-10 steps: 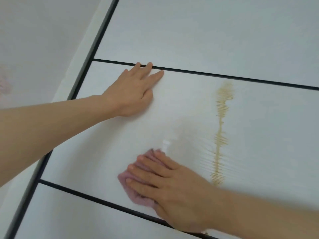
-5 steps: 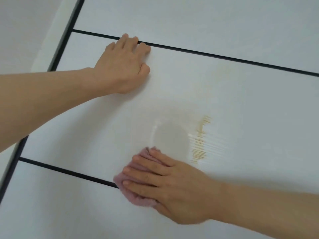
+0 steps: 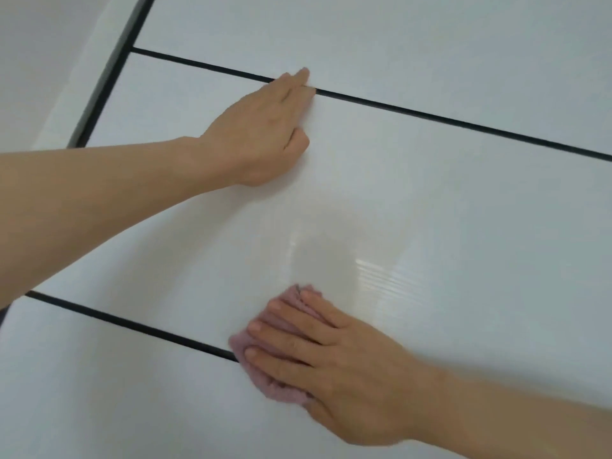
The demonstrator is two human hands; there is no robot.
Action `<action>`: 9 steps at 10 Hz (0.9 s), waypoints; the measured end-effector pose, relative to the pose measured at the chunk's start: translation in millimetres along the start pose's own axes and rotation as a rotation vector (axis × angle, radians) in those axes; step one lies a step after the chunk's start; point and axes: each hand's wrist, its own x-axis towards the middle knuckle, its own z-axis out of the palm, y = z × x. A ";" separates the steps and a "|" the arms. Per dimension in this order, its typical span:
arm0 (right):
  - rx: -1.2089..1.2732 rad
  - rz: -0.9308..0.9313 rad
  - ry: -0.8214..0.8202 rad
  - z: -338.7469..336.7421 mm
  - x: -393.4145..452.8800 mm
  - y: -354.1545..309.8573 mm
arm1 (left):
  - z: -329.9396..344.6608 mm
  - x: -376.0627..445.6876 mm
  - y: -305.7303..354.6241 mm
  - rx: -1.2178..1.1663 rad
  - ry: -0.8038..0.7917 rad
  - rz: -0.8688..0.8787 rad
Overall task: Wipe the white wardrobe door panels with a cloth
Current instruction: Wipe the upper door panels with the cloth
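while both hands lie on the white door, the scene reads so:

door: white door (image 3: pixel 447 200) of glossy panels, split by thin black strips; it fills nearly the whole view and runs tilted.
middle panel: the panel between the upper strip (image 3: pixel 463 122) and the lower strip (image 3: pixel 132 324); both hands rest on it.
frame: a dark upright strip (image 3: pixel 109 77) runs along the door's left edge, meeting the upper strip near the top left corner.
cloth: small pink cloth (image 3: pixel 281 323), bunched, pressed flat to the door at the bottom edge of the middle panel, lying over the end of the lower strip and onto the panel below.
right hand: right hand (image 3: pixel 334 366) lies palm down on the cloth, fingers stretched and a little apart, pinning the cloth to the door rather than gripping it; cloth shows beyond the fingertips and under the little-finger side.
left hand: left hand (image 3: pixel 265 130) lies flat on the middle panel near its top edge, fingers together, tips touching and just crossing the upper strip, thumb tucked below; it holds nothing.
sheen: a pale wet-looking patch (image 3: pixel 328 260) with bright streaks shines on the middle panel just above the cloth, between the two hands.
spacing: the hands are well apart, left higher, right lower.
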 end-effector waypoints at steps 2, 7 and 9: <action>0.001 0.266 0.131 -44.9 -19.0 98.0 | 0.1 5.6 16.7 0.039 -0.038 0.100; -0.077 0.083 0.094 -14.5 -61.3 88.1 | -6.8 4.4 36.5 0.003 -0.064 -0.065; -0.146 0.715 0.253 -33.6 -35.4 160.8 | -19.2 10.4 40.7 -0.073 -0.088 -0.101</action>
